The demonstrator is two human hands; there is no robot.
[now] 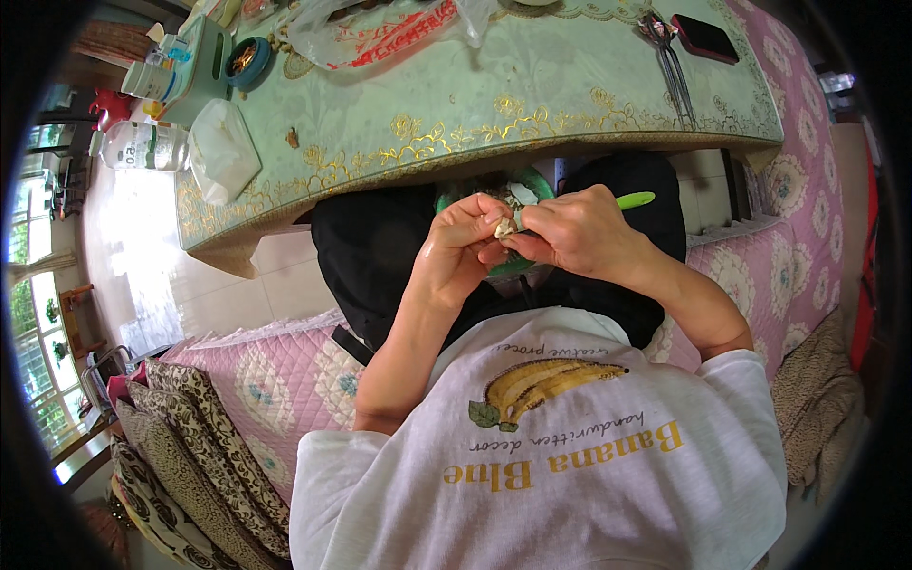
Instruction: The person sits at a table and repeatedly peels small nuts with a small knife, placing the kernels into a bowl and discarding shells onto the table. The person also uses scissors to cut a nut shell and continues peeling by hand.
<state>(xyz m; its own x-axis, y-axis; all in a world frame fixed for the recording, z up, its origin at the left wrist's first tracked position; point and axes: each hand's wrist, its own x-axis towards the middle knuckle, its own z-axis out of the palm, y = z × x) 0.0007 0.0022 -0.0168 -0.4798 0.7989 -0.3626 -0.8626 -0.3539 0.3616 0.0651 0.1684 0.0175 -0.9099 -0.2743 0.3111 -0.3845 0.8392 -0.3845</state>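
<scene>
Over my lap, my left hand [467, 231] pinches a small pale piece [504, 228], perhaps food, between thumb and fingers. My right hand [577, 231] is closed on a knife with a bright green handle [635, 200], which sticks out on its far right side; the short pale part of it by my fingers meets the small piece. My right fingertips also lie close against that piece. Beneath both hands a green bowl [545, 184] is partly hidden between my knees, with a white scrap and dark bits inside.
The cloth-covered table [427, 107] edge runs just beyond my knees. On it lie a plastic bag [385, 35], a blue-green bowl [248, 63], a white container [222, 151], a clear bottle [146, 146], metal tongs [673, 75] and a phone [705, 39]. A quilted pink seat [263, 385] extends on both sides.
</scene>
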